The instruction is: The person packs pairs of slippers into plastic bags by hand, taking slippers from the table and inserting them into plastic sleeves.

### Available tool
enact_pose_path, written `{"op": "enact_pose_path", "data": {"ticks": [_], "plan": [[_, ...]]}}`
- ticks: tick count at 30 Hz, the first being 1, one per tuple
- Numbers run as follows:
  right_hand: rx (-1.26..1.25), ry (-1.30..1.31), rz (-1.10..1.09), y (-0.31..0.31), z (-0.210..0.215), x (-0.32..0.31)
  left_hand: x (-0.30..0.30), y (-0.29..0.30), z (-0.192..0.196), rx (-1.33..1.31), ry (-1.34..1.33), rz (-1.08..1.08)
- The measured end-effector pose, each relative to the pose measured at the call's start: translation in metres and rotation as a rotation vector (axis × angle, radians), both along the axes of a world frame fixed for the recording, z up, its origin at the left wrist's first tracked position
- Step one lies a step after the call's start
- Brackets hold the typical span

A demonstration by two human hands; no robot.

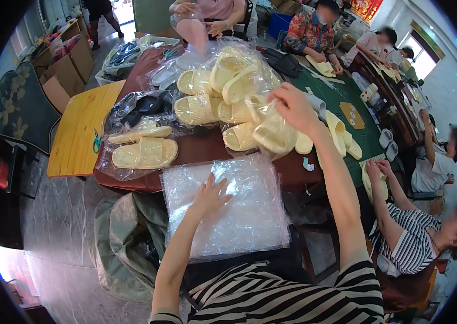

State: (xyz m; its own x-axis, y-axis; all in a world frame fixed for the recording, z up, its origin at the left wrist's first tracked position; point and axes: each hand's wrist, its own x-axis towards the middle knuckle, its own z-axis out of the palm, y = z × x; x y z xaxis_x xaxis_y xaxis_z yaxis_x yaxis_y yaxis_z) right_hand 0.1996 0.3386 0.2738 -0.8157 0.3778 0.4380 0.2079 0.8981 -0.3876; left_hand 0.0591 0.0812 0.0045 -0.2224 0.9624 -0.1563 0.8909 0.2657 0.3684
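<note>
My left hand (pixel 210 195) lies with spread fingers on a stack of clear plastic bags (pixel 244 221) across my lap, against the table edge. Farther right, my right hand (pixel 296 109) is closed in a pinch on the top of a clear bag holding pale yellow slippers (pixel 273 136). This bag hangs at the near side of a heap of bagged yellow slippers (pixel 199 109). To the left of the heap, another bagged pair of yellow slippers (pixel 145 153) rests by the table corner. Loose yellow slippers (pixel 336 129) lie beyond my right forearm.
A brown cloth (pixel 201 148) covers my table; a green surface (pixel 358 140) adjoins it at right. Scissors (pixel 97 142) lie on a wooden board (pixel 85 127). Co-workers sit across and along the right, one in a striped shirt (pixel 406 237) nearby. A chair (pixel 26 108) stands left.
</note>
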Motion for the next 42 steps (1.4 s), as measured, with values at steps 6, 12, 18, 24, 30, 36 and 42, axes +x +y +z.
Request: {"op": "enact_pose_path", "data": {"ticks": [6,12,18,24,30,36,42], "plan": [[-0.212,-0.016,0.177,-0.152,0.018,-0.005,-0.047,-0.03,0.023,0.146,-1.39,0.281],[-0.766,0.014,0.08,-0.13,-0.045,0.02,-0.068,-0.076,0.006,0.219,-2.085,0.54],[-0.616,-0.211,-0.205,-0.047,-0.197,0.06,-0.06,-0.071,0.002,0.214,-1.847,0.493],[-0.407,-0.03,-0.443,-0.037,-0.243,0.082,-0.05,-0.106,0.04,0.284,-1.465,0.509],[-0.473,-0.045,-0.331,-0.006,-0.264,0.071,-0.019,-0.137,0.051,0.18,-1.132,0.306],[-0.418,-0.244,-0.379,0.0,-0.254,0.057,-0.01,-0.132,0.028,0.178,-0.758,0.247],[-1.035,0.041,-0.174,-0.045,-0.201,0.059,-0.005,-0.131,0.041,0.257,-1.014,0.349]]}}
